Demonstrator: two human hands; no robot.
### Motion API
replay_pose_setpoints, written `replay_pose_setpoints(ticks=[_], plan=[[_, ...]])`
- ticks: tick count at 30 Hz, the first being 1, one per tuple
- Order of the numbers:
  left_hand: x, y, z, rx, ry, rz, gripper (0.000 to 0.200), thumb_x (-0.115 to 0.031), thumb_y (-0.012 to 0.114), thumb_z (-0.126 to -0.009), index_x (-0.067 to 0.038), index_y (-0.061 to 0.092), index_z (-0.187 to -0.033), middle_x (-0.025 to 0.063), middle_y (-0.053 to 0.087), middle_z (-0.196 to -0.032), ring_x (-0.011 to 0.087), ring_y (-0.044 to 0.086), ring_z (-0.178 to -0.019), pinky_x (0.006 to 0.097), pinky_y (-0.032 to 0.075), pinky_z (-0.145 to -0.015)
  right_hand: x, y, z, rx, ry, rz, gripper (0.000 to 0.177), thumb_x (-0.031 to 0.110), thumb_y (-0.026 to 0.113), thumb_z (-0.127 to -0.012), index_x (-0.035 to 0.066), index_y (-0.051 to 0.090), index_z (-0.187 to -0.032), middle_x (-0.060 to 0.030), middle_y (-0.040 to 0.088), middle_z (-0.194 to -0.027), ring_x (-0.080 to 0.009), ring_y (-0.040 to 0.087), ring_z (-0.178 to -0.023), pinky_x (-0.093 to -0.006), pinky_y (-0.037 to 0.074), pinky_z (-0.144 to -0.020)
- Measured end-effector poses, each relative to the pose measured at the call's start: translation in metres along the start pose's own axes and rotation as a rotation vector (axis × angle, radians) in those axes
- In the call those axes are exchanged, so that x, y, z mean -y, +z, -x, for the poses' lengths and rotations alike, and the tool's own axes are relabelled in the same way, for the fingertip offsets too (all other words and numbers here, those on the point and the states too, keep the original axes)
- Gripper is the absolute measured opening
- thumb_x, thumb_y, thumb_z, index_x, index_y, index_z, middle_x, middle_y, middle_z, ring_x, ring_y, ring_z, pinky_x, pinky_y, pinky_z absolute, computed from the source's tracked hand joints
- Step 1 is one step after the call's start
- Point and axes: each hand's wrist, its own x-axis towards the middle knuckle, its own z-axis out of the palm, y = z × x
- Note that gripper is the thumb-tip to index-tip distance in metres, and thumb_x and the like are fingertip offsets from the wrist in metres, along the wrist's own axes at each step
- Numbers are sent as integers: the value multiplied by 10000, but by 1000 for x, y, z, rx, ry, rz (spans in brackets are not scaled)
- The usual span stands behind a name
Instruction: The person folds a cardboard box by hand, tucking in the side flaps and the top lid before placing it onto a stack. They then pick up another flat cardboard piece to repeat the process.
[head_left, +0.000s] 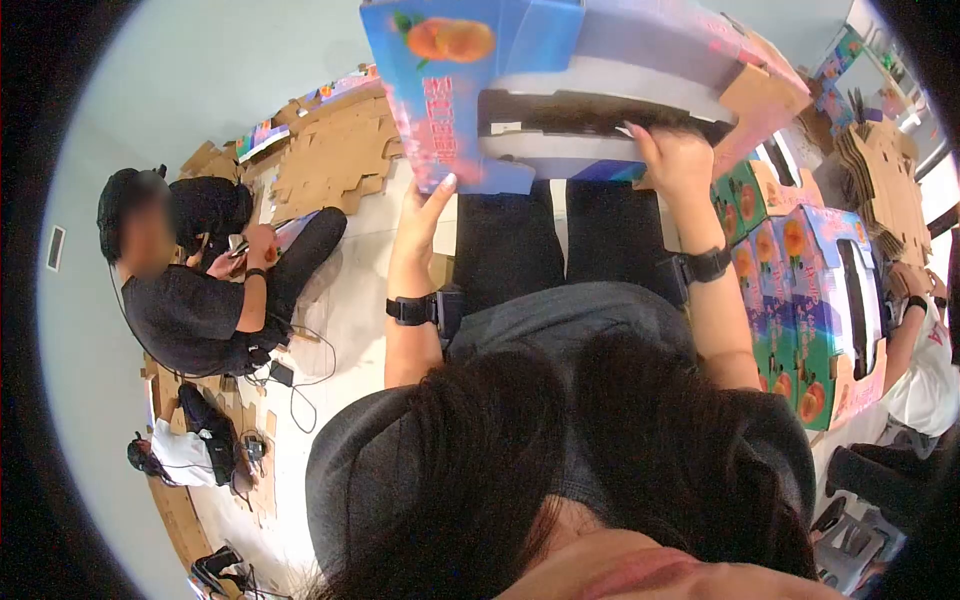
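One printed carton [430, 115], held up over the lap, in front of dark trousers [508, 240]. Blue-violet faces, pink blossom toward the lower corner, orange peaches on green leaves; long cutout, dark inside; bare brown board at the right end. Pink characters run down the left panel, too blurred to read. Left hand [422, 215]: thumb pressed on the lower left corner, other fingers hidden. Right hand [682, 165]: at the cutout's edge, one digit extended; grip cannot be told. Similar cartons [800, 310] stand to the right.
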Motion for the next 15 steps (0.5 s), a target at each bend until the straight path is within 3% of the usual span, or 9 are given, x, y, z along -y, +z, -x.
replay_pose_setpoints(ticks=[4, 5, 7, 12, 15], plan=[[-2, 11, 7, 108, 110, 14, 536, -198, 703, -923, -26, 473, -1376, 96, 579, -1312, 226, 543, -1242, 396, 409, -1092, -3, 9, -12, -190, -50, -55, 451, 315, 741, -853, 100, 543, -510, -70, 554, -516, -252, 545, -476, -362, 407, -512], [-6, 20, 12, 117, 87, 127, 600, -149, 753, -873, -13, 473, -1386, 83, 560, -1313, 193, 506, -1237, 352, 367, -1088, -2, 9, -15, -219, -56, -65, 451, 305, 745, -852, 100, 539, -507, -67, 546, -511, -250, 533, -470, -362, 396, -509], [-6, 29, 15, 168, 51, 91, 594, -144, 742, -883, -15, 466, -1393, 75, 556, -1314, 191, 500, -1240, 352, 370, -1085, -4, 13, -21, -275, -60, -125, 461, 277, 754, -853, 98, 521, -498, -68, 517, -497, -250, 495, -452, -364, 357, -499], [-17, 53, 19, 206, -46, -93, 564, -150, 776, -864, -30, 513, -1348, 61, 565, -1283, 189, 516, -1209, 350, 397, -1061, 8, 5, -28, -249, -58, -149, 456, 249, 757, -855, 86, 520, -501, -77, 506, -494, -251, 496, -454, -360, 357, -507], [-14, 59, 21, 230, -60, 12, 550, -132, 796, -839, -37, 545, -1320, 59, 579, -1261, 192, 535, -1186, 346, 419, -1040, 15, -8, -32, -225, -36, -179, 453, 241, 756, -857, 83, 528, -499, -76, 511, -491, -246, 501, -451, -355, 360, -508]])
